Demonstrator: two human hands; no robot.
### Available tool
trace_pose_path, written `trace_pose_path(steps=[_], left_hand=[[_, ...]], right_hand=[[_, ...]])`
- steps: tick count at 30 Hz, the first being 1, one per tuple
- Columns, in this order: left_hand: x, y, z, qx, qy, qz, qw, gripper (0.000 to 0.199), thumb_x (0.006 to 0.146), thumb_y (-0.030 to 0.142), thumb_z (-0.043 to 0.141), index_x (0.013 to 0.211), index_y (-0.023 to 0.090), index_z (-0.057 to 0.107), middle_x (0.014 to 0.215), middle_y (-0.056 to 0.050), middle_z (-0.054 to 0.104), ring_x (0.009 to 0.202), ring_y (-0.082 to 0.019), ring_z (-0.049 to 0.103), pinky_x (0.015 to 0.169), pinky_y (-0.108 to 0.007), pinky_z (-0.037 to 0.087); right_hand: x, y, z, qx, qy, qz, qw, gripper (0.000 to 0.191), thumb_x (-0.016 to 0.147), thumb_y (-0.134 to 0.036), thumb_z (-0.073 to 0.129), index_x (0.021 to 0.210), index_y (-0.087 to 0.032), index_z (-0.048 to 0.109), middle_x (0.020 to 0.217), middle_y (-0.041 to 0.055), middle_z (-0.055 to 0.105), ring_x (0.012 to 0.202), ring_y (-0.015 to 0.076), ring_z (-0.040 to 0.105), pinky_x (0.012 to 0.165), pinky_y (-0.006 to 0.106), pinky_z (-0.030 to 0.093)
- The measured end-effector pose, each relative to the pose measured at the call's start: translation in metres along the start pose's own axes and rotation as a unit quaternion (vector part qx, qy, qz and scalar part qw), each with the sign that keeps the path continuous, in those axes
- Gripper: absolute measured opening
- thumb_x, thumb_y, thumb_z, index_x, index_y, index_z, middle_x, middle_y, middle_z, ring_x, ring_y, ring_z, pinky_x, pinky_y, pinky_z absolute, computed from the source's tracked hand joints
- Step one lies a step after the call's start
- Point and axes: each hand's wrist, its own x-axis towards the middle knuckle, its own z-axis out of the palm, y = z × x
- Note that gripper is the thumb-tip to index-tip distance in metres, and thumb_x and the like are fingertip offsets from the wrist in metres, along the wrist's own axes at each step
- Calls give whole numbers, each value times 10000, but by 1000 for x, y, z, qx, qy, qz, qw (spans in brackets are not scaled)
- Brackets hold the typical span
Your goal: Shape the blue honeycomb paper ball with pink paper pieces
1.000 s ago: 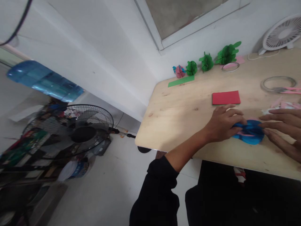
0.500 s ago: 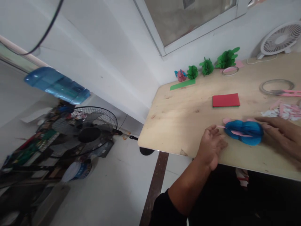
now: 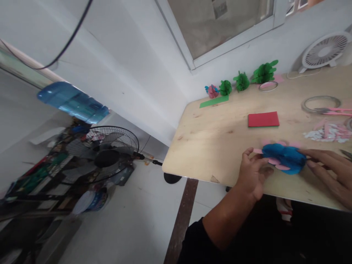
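A blue folded-paper animal (image 3: 291,158) with pink paper pieces round its edges is held just at the front part of the table. My left hand (image 3: 254,172) is at its left end, fingers bent around the pink tab (image 3: 257,150) and touching the pink pieces below it. At the other end, my right hand (image 3: 331,170) pinches the blue paper between thumb and fingers. A red paper rectangle (image 3: 263,119), with green paper under it, lies beyond the animal.
Pink-handled scissors (image 3: 337,110), a tape roll (image 3: 321,103) and pink and white scraps (image 3: 328,132) lie on the right. Green paper animals (image 3: 242,81) and a small pink-and-blue one (image 3: 212,91) line the wall. A white fan (image 3: 324,51) stands at the back; a black fan (image 3: 107,157) is left of the table.
The blue paper animal has turned a little and its folds look more spread. My left fingers have closed in on its left end; my right hand now grips its right end more clearly.
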Motion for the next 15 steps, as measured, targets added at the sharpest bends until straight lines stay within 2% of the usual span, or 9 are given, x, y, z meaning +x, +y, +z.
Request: trace_pose_path(steps=[4, 7, 10, 15], left_hand=[[-1, -1, 1, -3, -4, 26, 1000, 627, 580, 85, 686, 1143, 210, 441, 988, -44, 634, 803, -143, 638, 702, -252, 490], [-2, -3, 1, -17, 1, 41, 999, 662, 568, 88, 697, 1161, 208, 430, 973, -37, 623, 829, -163, 644, 780, -310, 516], [-1, -6, 2, -11, 10, 60, 998, 688, 551, 91, 712, 1172, 208, 438, 933, -22, 608, 838, -166, 639, 801, -317, 512], [2, -11, 3, 19, 8, 91, 996, 745, 539, 92, 730, 1214, 219, 441, 921, -9, 609, 859, -144, 619, 837, -295, 479]], right_hand=[[-20, 0, 4, 27, 27, -67, 997, 358, 942, -459, 385, 1222, -312, 554, 1224, -40, 608, 1057, 147, 603, 922, 267, 448], [-35, -4, 6, 27, 51, -74, 996, 363, 934, -415, 419, 1251, -306, 558, 1299, -50, 572, 1111, 133, 579, 1006, 206, 383], [-48, -10, 9, 41, 74, -54, 995, 391, 917, -396, 455, 1284, -311, 560, 1330, -44, 561, 1125, 142, 580, 1069, 206, 340], [-61, -10, 14, 54, 81, -74, 993, 498, 890, -357, 470, 1386, -324, 494, 1350, -25, 552, 1131, 154, 581, 1089, 244, 342]])
